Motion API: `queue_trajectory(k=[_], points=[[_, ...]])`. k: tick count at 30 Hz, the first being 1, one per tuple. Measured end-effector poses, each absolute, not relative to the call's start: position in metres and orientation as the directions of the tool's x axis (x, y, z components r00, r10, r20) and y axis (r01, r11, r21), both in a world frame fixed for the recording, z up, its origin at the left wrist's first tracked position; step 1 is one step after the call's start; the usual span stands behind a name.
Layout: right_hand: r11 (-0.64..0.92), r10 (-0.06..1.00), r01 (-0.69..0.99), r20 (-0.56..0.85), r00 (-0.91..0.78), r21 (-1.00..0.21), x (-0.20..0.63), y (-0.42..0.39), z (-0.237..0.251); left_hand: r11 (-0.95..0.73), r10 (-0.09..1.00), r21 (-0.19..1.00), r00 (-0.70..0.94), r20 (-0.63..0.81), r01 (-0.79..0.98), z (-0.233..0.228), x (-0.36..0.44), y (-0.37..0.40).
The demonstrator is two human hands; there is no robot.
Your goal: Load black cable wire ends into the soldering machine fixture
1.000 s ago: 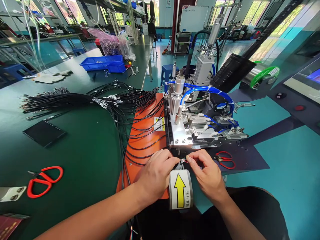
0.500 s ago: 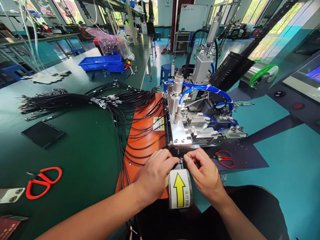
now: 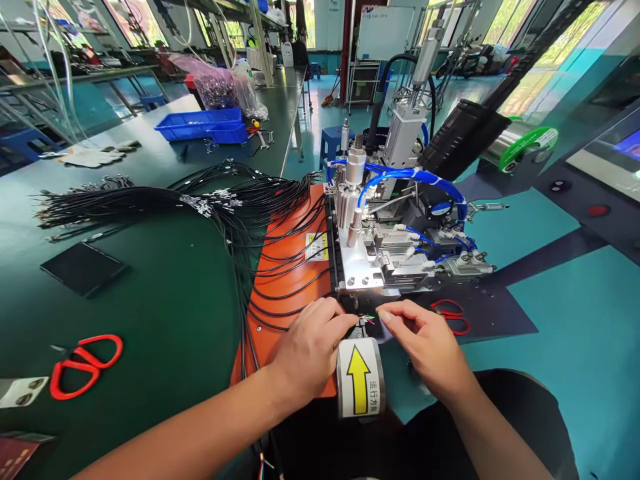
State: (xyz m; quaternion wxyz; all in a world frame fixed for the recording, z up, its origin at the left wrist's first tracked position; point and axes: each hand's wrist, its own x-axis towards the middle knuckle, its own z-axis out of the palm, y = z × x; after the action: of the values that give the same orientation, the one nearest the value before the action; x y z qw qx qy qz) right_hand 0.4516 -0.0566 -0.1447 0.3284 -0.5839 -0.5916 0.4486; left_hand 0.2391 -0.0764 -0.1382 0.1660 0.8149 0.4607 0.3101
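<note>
My left hand (image 3: 310, 350) pinches the end of a black cable at the front of a small metal machine (image 3: 373, 257), where thin coloured wire tips (image 3: 369, 318) stick out. My right hand (image 3: 427, 347) hovers just right of those tips, fingers loosely curled, index finger pointing at them, holding nothing that I can see. A white label with a yellow arrow (image 3: 360, 378) sits between my two hands. A fan of black cables (image 3: 235, 207) runs from the orange plate (image 3: 290, 273) out across the green bench.
Red scissors (image 3: 85, 363) lie at the bench's near left, small red pliers (image 3: 453, 315) just right of my right hand. A dark flat pad (image 3: 80, 267) lies further left. A blue tray (image 3: 203, 125) and plastic bags stand far back. Blue air hoses (image 3: 415, 179) loop over the machine.
My right hand has drawn slightly right and away from the wire tips, which now show between the hands. My left hand has stayed in place.
</note>
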Motion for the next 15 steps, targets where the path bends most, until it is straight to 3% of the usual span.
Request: queue_trajectory(k=[7,15], points=[[-0.055,0.972,0.43,-0.148,-0.185,-0.901,0.444,-0.052,-0.146,-0.529,0.848,0.546,0.388,0.361,0.649,-0.139,0.24,-0.077],[0.094,0.986,0.488,0.012,-0.169,-0.868,0.439,-0.058,-0.147,-0.529,0.848,0.538,0.387,0.362,0.656,-0.139,0.24,-0.077]])
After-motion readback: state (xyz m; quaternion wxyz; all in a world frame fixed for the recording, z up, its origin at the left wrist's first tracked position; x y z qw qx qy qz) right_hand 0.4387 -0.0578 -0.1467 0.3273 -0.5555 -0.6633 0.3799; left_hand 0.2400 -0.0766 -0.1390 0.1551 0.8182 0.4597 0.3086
